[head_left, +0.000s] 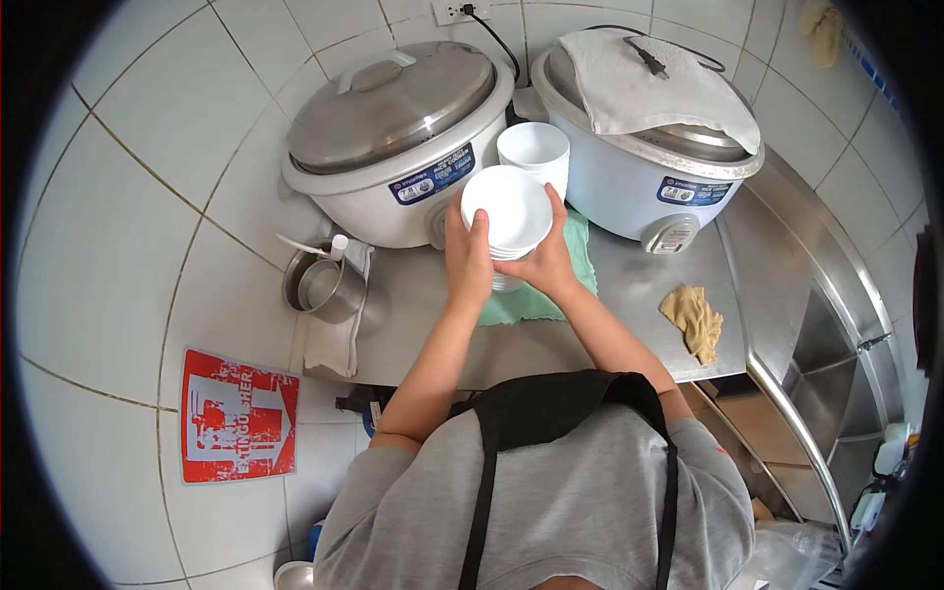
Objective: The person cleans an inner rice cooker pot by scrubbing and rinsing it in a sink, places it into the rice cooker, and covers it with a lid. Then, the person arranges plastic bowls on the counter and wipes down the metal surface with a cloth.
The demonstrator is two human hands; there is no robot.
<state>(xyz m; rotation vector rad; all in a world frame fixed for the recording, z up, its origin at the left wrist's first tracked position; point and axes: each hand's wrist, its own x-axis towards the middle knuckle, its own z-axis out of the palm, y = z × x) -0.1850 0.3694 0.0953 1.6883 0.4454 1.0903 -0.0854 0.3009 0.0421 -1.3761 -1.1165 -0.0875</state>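
Note:
A stack of white bowls [506, 211] is between my two hands, over the green cloth [580, 280] on the steel counter. My left hand [468, 254] grips the stack's left side, its thumb up along the rim. From the right, my right hand [547, 254] closes around the same stack, with the thumb low across the front. Just behind stands another stack of white bowls [534, 147]. More white bowl rims show below my hands; whether they belong to the held stack I cannot tell.
Two large rice cookers, a left one [393, 202] and a right one [619, 192], stand at the back. A white towel [649, 88] and a plug lie on the right lid. A metal pot [339, 295] sits at left, a crumpled tan cloth [694, 323] at right.

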